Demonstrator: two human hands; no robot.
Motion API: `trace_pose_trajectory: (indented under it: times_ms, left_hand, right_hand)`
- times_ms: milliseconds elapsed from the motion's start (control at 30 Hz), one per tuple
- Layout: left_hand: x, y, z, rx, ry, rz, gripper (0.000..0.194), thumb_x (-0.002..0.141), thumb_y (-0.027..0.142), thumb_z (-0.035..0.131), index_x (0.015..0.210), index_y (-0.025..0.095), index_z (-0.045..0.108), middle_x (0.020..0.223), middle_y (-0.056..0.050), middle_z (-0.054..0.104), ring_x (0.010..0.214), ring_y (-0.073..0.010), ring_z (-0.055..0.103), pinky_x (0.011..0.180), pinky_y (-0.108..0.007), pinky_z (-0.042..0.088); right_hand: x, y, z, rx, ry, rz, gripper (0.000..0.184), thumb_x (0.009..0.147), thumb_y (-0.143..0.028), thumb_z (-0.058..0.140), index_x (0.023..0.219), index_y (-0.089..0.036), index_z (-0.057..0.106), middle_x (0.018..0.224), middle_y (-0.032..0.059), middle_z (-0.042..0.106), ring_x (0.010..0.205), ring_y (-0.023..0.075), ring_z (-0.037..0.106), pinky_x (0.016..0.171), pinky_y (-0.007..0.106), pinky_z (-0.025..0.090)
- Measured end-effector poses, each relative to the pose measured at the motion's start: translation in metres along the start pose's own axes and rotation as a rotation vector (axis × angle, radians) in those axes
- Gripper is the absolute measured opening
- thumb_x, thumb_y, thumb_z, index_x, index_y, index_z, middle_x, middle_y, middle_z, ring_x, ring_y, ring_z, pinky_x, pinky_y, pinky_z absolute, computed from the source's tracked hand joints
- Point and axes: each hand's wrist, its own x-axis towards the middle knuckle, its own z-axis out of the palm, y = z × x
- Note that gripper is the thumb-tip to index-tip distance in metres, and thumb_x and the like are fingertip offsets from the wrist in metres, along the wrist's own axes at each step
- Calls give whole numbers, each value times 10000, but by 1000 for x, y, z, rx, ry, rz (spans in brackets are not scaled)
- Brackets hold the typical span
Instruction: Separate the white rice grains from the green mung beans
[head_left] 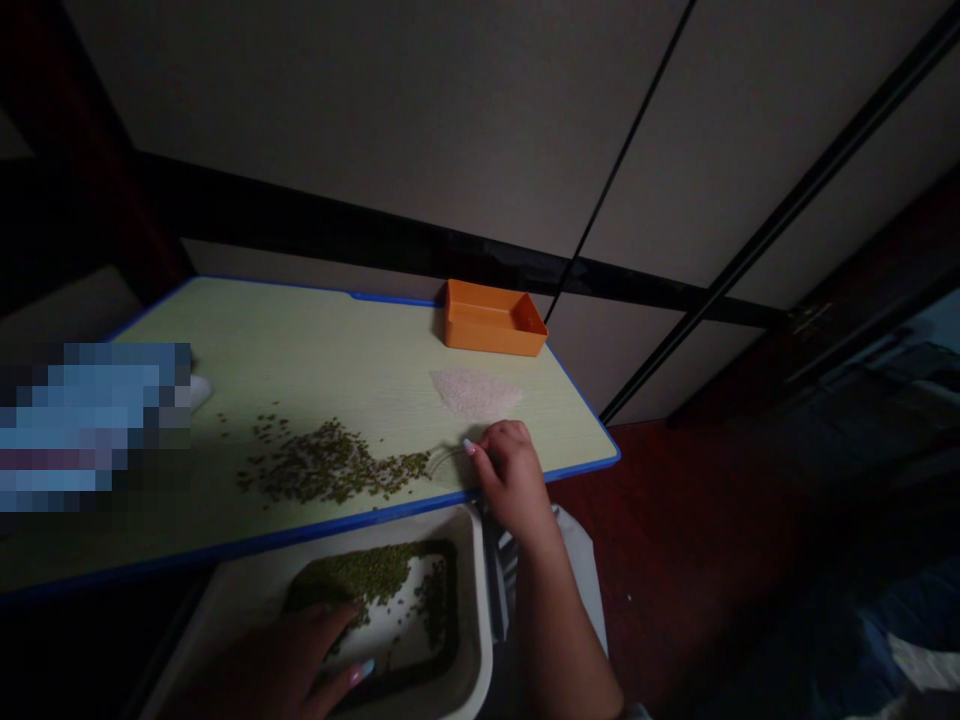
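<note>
My right hand is closed at the table's front edge, its thumb pressed over a thin, curved, wire-like thing whose exact kind I cannot make out. The tip of this thing touches the right end of a spread pile of green beans on the table. Just behind my right hand lies a small heap of white grains. Below the table edge, my left hand reaches into a white basin holding more green beans. Its thumb and forefinger are apart; the other fingers are in shadow.
An orange rectangular box stands at the back right of the pale, blue-edged table. A blurred-out bluish object covers the table's left side. Behind rise cabinet panels. Dark red floor shows at right.
</note>
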Motion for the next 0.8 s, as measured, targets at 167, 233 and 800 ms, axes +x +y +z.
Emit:
trace_pose_trajectory:
  times_ms: [167,233,800]
  left_hand:
    - [2,0,-1,0,-8,0,552,951,547,641,1390,309,876,1429,-108,894,1332,-401,849,1144,-540,690]
    - [1,-1,-1,22,-30,-10,564,962,555,629,1408,306,868,1460,-105,879,1369,-394,831,1172,-529,675]
    - [0,-5,5,-50,7,3,526,945,547,662,1362,319,887,1430,-106,895,1339,-389,847,1178,-523,667]
  right_hand:
    - [-2,8,-1,48,52,-2,297,1050,-187,708,794,-269,580,889,49,691,953,262,623,889,379,486]
    - [-2,10,-2,95,81,-20,284,1064,-201,679,806,-272,582,886,45,692,941,259,622,881,373,487]
    - [-5,9,-2,86,98,17,307,1036,-197,694,770,-277,564,850,37,674,929,264,610,868,378,482]
